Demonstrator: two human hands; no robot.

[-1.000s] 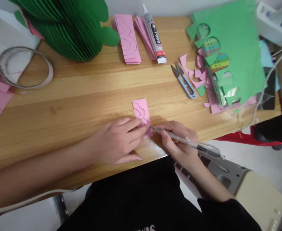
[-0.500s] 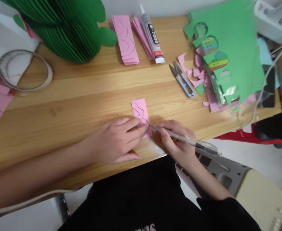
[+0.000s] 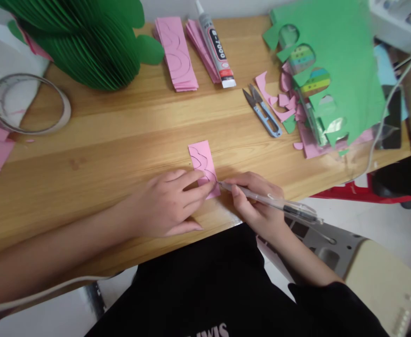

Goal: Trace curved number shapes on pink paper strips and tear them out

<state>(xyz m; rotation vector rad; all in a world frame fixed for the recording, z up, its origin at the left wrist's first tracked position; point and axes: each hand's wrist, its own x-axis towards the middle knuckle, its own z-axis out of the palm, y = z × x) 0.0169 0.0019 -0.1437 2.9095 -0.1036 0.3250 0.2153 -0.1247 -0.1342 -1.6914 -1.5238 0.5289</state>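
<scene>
On wooden table (image 3: pixel 103 150), clear pen (image 3: pixel 274 202) at right edge of pink strip (image 3: pixel 204 161).
Right hand (image 3: pixel 256 216) pinches pen; left hand (image 3: pixel 170 203) laid flat, loosely spread, on strip.

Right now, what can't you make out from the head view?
All in the head view:
Small pink paper rectangle: lower left part, under the left hand.
Clear plastic pen: whether its tip touches the rectangle, too small.
Green pleated paper piece: its top, cut off by the upper edge.
Silver glue tube: finest print, too small.
</scene>
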